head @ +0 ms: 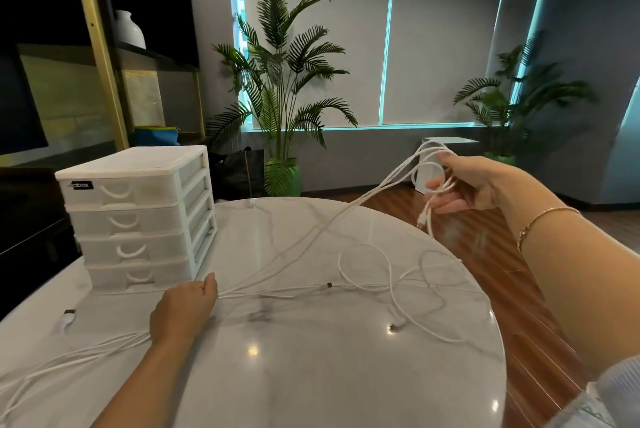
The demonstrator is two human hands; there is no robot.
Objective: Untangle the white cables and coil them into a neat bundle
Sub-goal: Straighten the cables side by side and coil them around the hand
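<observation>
Several thin white cables (367, 275) lie tangled on the round white marble table (311, 358). My right hand (471, 185) is raised beyond the table's far right edge and grips a small coil of cable loops, with a plug end dangling below it. From that coil, taut strands run down and left to my left hand (187, 310), which rests on the table and pinches the strands. More cable trails from the left hand toward the near left edge. Loose loops and plug ends lie on the right half of the table.
A white plastic four-drawer organiser (138, 216) stands at the table's far left. A loose plug (69, 317) lies near the left edge. Potted palms (284, 88), a dark shelf and wooden floor lie beyond the table.
</observation>
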